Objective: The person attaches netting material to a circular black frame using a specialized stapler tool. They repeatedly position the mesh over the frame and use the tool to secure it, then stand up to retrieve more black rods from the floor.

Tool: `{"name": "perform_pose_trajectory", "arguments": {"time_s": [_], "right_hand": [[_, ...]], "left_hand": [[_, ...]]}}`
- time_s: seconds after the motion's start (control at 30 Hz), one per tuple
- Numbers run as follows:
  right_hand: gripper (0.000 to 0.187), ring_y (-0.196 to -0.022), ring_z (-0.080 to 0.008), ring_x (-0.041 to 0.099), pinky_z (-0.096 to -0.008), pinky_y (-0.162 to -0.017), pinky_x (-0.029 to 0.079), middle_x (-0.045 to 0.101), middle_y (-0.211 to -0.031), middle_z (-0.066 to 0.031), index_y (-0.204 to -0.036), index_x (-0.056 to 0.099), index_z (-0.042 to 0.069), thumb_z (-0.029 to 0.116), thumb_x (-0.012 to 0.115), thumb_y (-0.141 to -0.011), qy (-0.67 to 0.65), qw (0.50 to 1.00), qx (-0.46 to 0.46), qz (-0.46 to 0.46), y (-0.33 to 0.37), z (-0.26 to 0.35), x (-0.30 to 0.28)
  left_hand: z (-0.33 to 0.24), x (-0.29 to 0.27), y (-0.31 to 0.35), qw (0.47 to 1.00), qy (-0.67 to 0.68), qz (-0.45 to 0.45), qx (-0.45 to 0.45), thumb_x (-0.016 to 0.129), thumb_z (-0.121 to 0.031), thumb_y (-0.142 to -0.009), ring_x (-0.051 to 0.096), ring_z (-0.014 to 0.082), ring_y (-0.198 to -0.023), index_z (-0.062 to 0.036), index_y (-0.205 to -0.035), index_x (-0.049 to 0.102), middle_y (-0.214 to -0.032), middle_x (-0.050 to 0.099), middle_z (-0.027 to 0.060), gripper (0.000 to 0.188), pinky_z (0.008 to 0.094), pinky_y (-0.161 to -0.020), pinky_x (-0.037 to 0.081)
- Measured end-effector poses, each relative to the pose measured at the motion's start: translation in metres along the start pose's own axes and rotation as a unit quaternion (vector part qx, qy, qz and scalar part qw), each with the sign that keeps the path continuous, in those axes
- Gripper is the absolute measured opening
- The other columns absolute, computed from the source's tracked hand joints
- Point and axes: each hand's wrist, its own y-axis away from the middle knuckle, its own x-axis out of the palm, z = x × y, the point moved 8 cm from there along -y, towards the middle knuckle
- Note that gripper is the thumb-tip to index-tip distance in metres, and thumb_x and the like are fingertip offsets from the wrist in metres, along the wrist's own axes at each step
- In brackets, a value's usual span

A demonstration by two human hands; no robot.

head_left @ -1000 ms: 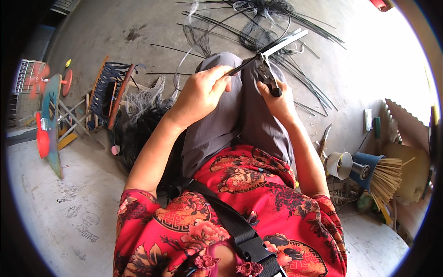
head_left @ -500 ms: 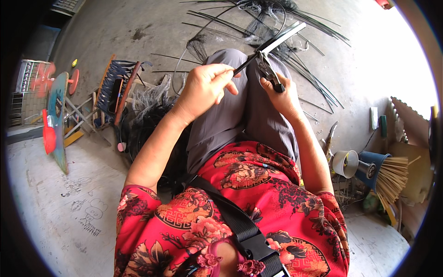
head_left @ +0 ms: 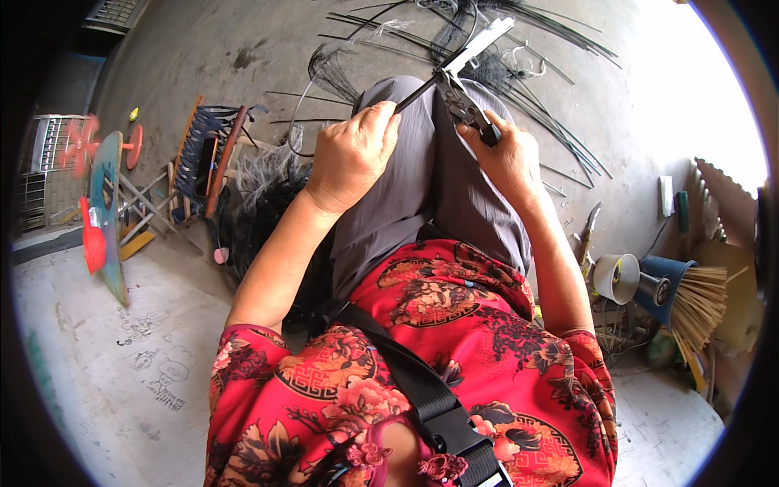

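Note:
My left hand (head_left: 350,154) is closed round a thin black rod (head_left: 419,93), which slants up and away to the right. My right hand (head_left: 510,158) grips the handles of dark metal pliers (head_left: 461,104) above my grey-trousered knees. A long silvery bar (head_left: 483,46) sticks out beyond their head, apparently part of the tool. The rod's far end meets the pliers' head; whether the jaws clamp it I cannot tell. A thin dark hoop (head_left: 294,134) with black netting (head_left: 329,71) curves beyond my left hand.
Black rods (head_left: 560,142) and tangled netting lie on the concrete floor beyond my knees. To the left stand a folding chair (head_left: 195,158) and a red fan (head_left: 79,146). On the right are a white bucket (head_left: 617,278) and a blue bucket (head_left: 661,284) holding thin sticks (head_left: 699,304).
Both hands have shifted slightly, and the pliers and bar have swung a little up and left. My left fingers have curled tighter round the rod, its back now turned up.

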Motion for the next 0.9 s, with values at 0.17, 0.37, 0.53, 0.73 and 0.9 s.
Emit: {"name": "perform_pose_trajectory", "arguments": {"time_s": [0.17, 0.37, 0.53, 0.73, 0.9], "right_hand": [[0.031, -0.072, -0.0396, 0.07, -0.0468, -0.071, 0.056, 0.072, -0.077, -0.0205, -0.106, 0.075, 0.004, 0.035, 0.081, -0.103, -0.113, 0.982, 0.086, 0.125, -0.005, -0.004, -0.001], [0.02, -0.073, -0.0109, 0.063, -0.0332, -0.07, 0.054, 0.074, -0.082, -0.0073, -0.106, 0.075, 0.0, 0.02, 0.074, -0.109, -0.34, 0.93, 0.097, 0.101, 0.008, -0.029, 0.012], [0.026, -0.065, -0.0076, 0.053, -0.028, -0.062, 0.045, 0.059, -0.072, 0.0024, -0.134, 0.078, 0.007, 0.016, 0.061, -0.117, -0.325, 0.927, 0.165, 0.087, 0.061, -0.086, 0.042], [0.031, -0.065, -0.0088, 0.057, -0.0289, -0.062, 0.047, 0.065, -0.075, 0.0001, -0.141, 0.076, 0.009, 0.024, 0.066, -0.116, -0.296, 0.934, 0.164, 0.115, 0.072, -0.078, 0.038], [0.042, -0.071, -0.0156, 0.072, -0.0365, -0.073, 0.058, 0.075, -0.08, -0.0104, -0.146, 0.072, 0.007, 0.03, 0.072, -0.112, -0.238, 0.948, 0.139, 0.159, 0.035, 0.017, 0.01]], "left_hand": [[0.009, -0.014, -0.009, 0.999, -0.022, -0.041, -0.012, 0.077, -0.013, -0.103, 0.079, 0.0316, -0.074, -0.0048, -0.115, 0.074, -0.096, 0.082, 0.0128, 0.014, 0.0415, -0.065, 0.064], [0.047, -0.028, -0.019, 0.961, 0.164, -0.042, -0.216, 0.068, -0.013, -0.113, 0.072, 0.0157, -0.068, -0.0007, -0.111, 0.075, -0.078, 0.073, 0.0073, 0.014, 0.0312, -0.063, 0.056], [0.035, -0.022, -0.018, 0.955, 0.213, -0.015, -0.206, 0.068, -0.01, -0.113, 0.068, 0.0074, -0.071, -0.0003, -0.113, 0.077, -0.077, 0.071, 0.0019, 0.013, 0.0256, -0.067, 0.054], [0.023, -0.02, -0.025, 0.959, 0.223, -0.031, -0.174, 0.073, -0.008, -0.11, 0.067, 0.0068, -0.072, 0.0008, -0.118, 0.078, -0.083, 0.075, 0.0022, 0.013, 0.026, -0.068, 0.056], [0.026, -0.016, -0.026, 0.954, 0.223, -0.058, -0.193, 0.075, -0.01, -0.109, 0.065, 0.0069, -0.067, 0.0004, -0.118, 0.078, -0.084, 0.077, 0.0027, 0.014, 0.0271, -0.063, 0.055]]}}
